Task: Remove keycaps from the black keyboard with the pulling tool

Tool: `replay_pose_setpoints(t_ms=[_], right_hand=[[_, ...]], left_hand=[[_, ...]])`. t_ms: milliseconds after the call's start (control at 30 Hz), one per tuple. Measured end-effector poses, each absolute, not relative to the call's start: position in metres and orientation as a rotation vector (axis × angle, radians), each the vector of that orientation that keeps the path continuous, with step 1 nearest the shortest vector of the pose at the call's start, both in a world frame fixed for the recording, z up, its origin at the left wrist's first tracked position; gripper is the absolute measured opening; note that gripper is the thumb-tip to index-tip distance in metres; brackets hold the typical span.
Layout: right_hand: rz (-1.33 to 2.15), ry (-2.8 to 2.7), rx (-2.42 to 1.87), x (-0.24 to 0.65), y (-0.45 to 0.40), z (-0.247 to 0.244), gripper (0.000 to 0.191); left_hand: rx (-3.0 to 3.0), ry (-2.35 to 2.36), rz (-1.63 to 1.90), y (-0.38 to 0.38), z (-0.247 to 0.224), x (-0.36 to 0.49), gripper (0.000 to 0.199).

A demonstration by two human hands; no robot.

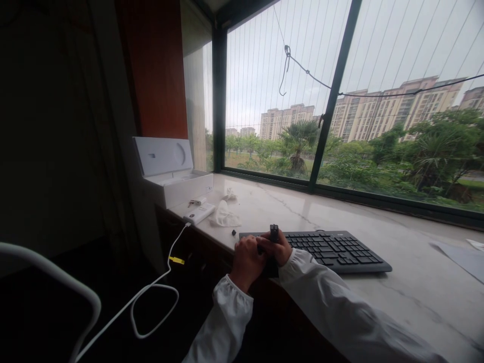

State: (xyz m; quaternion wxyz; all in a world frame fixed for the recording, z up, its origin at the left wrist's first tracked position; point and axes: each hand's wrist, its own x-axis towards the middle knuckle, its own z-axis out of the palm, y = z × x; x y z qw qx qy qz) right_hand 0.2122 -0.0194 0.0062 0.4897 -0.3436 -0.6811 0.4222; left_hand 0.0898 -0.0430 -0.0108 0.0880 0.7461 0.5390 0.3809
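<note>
Both my hands meet over the left end of a black keyboard (336, 248), which lies on the marble-patterned sill. My right hand (280, 248) is closed around a small black object with a squared end (274, 232); its kind does not show. Pressed against it, my left hand (247, 256) is closed too, its fingertips hidden between the hands. Whatever it grips cannot be made out. Just left of the keyboard lies a tiny black piece (233, 232), perhaps a keycap.
At the sill's left end stands an open white box (181, 186). Before it are a white power bank (199, 213) with a white cable (162, 275) hanging down, and crumpled tissue (226, 216). Paper (459, 259) lies far right. Windows (280, 91) rise behind.
</note>
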Motion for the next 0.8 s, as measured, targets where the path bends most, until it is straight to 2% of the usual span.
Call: replay_pose_setpoints(t_ms=[233,567,800], right_hand=[[1.207,-1.585,-0.829,0.207,-0.015,0.015,0.044],[0.946,-1.627,-0.842,0.204,-0.018,0.007,0.046],[0.918,-1.680,-0.841,0.207,-0.020,0.008,0.045]], left_hand=[[2.195,1.559,1.230,-0.041,-0.015,0.092,0.009],[2.264,1.549,1.247,-0.042,-0.018,0.090,0.012],[2.298,1.542,1.198,-0.039,-0.021,0.089,0.016]])
